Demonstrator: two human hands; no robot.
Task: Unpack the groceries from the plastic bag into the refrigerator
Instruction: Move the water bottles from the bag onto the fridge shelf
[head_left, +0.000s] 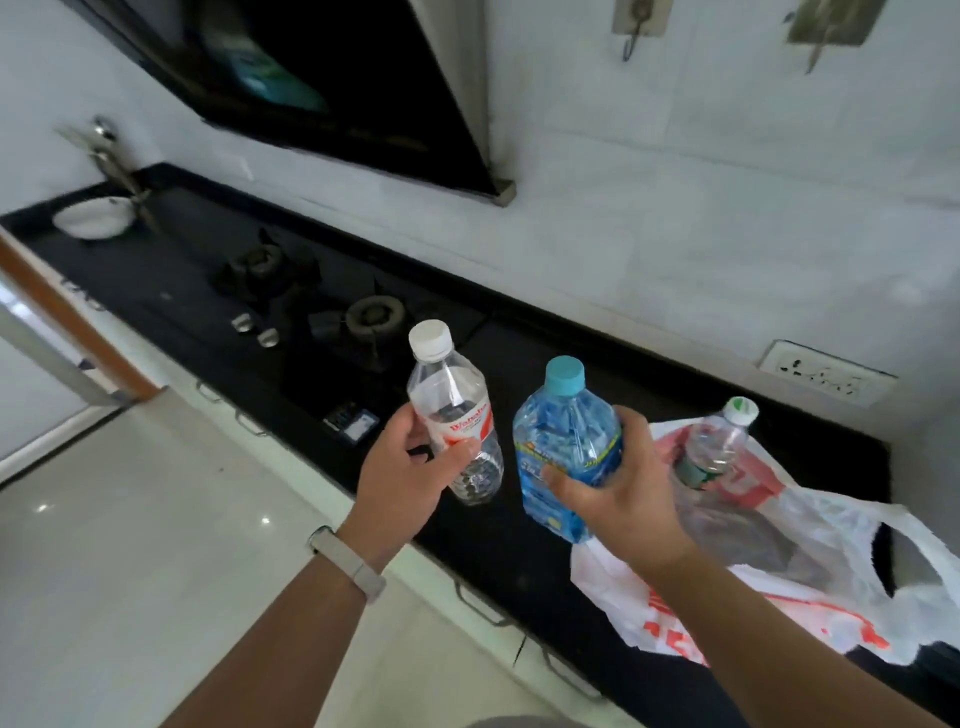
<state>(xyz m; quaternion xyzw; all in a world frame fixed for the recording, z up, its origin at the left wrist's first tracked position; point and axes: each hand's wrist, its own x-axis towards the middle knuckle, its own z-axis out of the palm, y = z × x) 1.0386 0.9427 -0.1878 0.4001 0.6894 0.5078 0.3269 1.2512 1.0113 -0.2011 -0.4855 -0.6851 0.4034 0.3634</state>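
Clear ribbed plastic bottle, white cap (454, 415), clasped in left grip (410, 467); blue faceted plastic bottle (563, 447) clasped in right grip (618, 493); crinkled white plastic bag (810, 561) on glossy black worktop (509, 561).

I read one clear word: "Wahaha", in red script on the white-and-red label of the clear bottle (455, 415) with the white cap, held in my left hand (410, 480). The blue bottle (566, 447) in my right hand (618, 493) carries a label with yellow and white print, too blurred for me to make out. The plastic bag (769, 587) on the counter bears large red-orange characters, creased and partly hidden, which I cannot read either.
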